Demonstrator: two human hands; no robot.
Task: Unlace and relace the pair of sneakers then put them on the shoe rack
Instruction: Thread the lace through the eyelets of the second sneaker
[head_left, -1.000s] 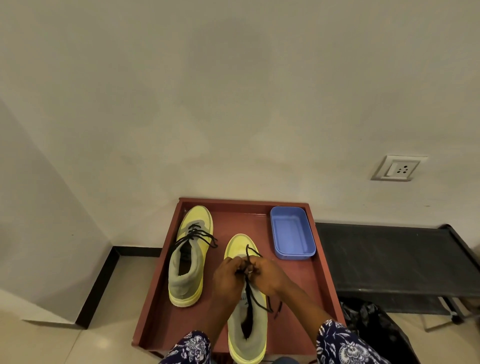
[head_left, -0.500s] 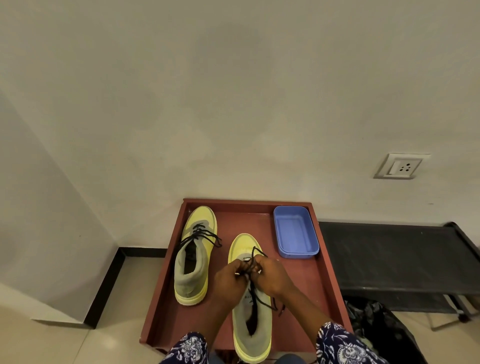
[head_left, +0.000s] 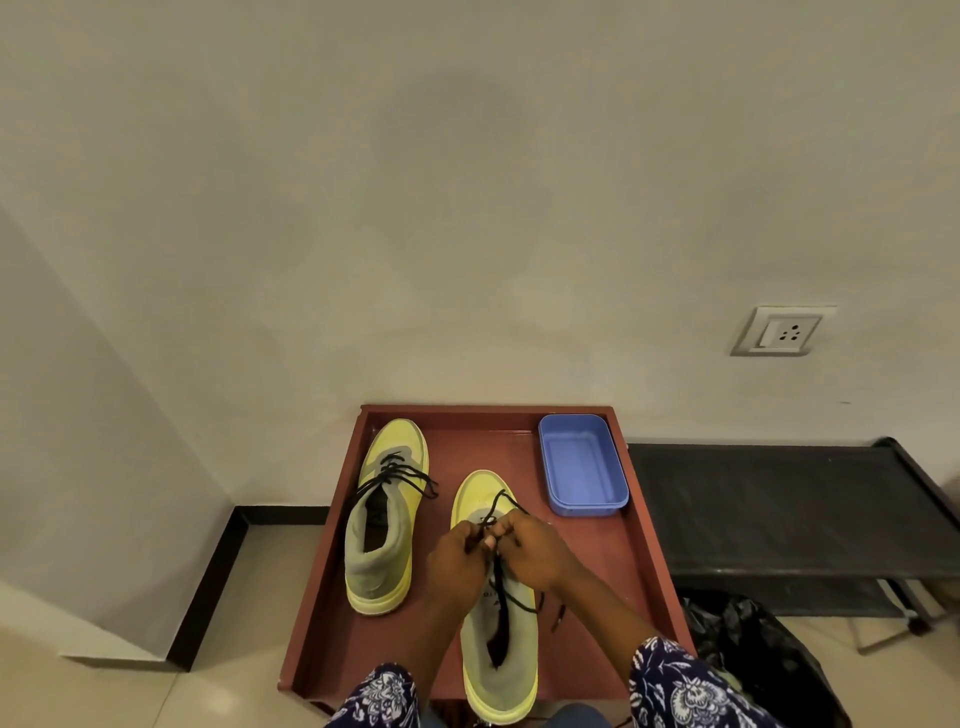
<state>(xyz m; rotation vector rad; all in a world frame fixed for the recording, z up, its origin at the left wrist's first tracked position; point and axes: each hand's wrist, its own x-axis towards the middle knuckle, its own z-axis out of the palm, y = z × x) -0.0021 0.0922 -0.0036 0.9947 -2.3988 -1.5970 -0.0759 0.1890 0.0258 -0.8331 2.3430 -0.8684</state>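
Note:
Two yellow and grey sneakers stand toe-away on a red-brown tray table (head_left: 644, 561). The left sneaker (head_left: 383, 525) has its black lace tied in a loose bow. Over the right sneaker (head_left: 500, 660), my left hand (head_left: 457, 564) and my right hand (head_left: 535, 551) meet above the tongue. Both pinch the black lace (head_left: 500, 504), which loops forward over the toe. Loose lace ends trail down the shoe's right side onto the tray.
A blue plastic tub (head_left: 582, 470) sits at the tray's back right corner. A low black rack (head_left: 779, 514) stands to the right against the wall, with a black bag (head_left: 748, 649) under it. A wall socket (head_left: 782, 331) is above the rack.
Both hands stay on the right sneaker's lace and have shifted slightly; the loop over the toe has grown a little. The view moved slightly.

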